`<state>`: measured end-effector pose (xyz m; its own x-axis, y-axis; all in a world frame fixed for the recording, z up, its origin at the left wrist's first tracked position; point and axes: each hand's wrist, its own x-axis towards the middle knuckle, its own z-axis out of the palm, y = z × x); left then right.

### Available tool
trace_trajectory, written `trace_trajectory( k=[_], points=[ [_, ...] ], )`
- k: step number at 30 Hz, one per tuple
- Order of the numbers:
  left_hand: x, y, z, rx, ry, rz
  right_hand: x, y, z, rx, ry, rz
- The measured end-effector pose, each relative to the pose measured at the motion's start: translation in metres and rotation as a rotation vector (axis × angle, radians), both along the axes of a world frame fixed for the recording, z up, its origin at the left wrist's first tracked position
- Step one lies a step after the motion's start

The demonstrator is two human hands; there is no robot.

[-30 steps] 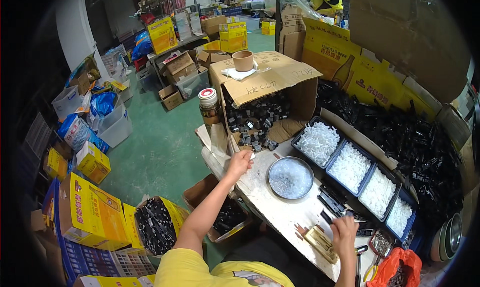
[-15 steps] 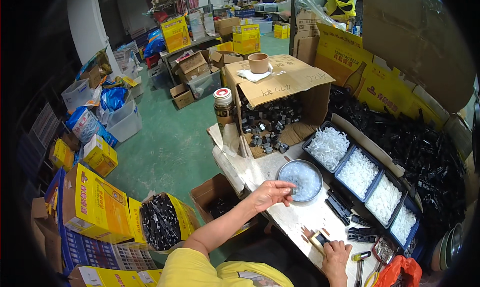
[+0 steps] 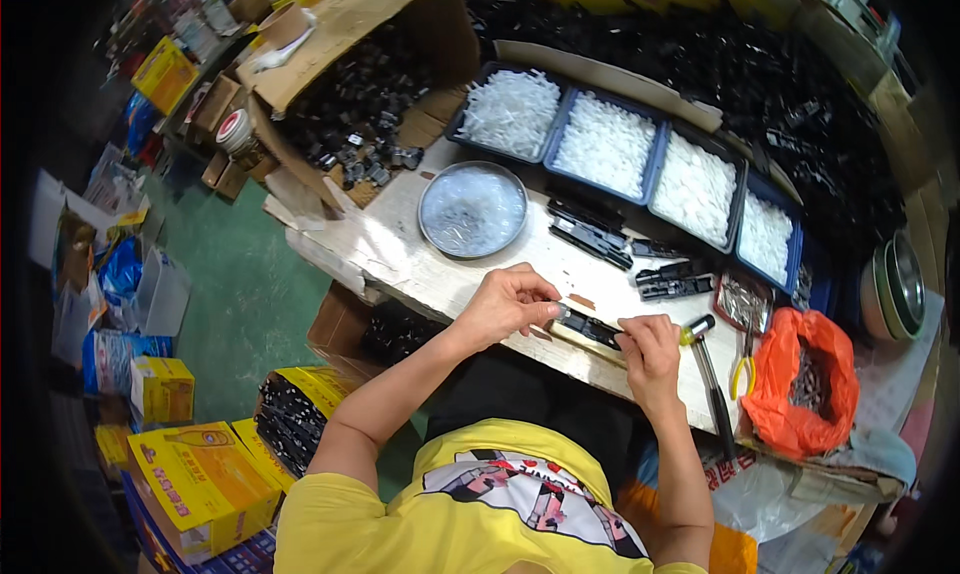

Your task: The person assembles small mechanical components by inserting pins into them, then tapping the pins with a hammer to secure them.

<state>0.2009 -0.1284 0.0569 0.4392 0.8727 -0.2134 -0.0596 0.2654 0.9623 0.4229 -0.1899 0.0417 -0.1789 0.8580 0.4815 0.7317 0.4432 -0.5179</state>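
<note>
A long black part point(image 3: 590, 327) lies in a pale wooden block point(image 3: 568, 344) at the front edge of the table. At its left end, my left hand point(image 3: 508, 306) pinches a small greyish piece point(image 3: 562, 312); its exact kind is too small to make out. My right hand point(image 3: 652, 352) is closed with its fingertips on the right end of the black part. Beyond my left hand stands a round metal dish point(image 3: 472, 210) of small clear and silvery pieces. Several similar black parts point(image 3: 590, 236) lie on the table beyond the block.
Trays of white plastic pieces point(image 3: 605, 146) line the back. A hammer point(image 3: 712, 384), yellow-handled pliers point(image 3: 744, 374) and an orange bag point(image 3: 805, 384) are at right. An open cardboard box point(image 3: 440, 34) with small dark parts stands at left; black parts point(image 3: 800, 94) pile up behind.
My left hand has moved from beside the round dish to the black part, carrying the small piece. My right hand stays at the block. The view has turned rightward and down.
</note>
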Motion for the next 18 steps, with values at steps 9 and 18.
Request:
trace_trajectory(
  k=[9,18],
  points=[
    [0.049,-0.019,-0.003,0.55,0.551,-0.09,0.009,-0.019,-0.012,-0.043,-0.025,-0.044],
    [0.025,0.017,-0.027,-0.12,0.267,-0.074,-0.001,0.002,-0.014,0.0,-0.013,-0.008]
  ],
)
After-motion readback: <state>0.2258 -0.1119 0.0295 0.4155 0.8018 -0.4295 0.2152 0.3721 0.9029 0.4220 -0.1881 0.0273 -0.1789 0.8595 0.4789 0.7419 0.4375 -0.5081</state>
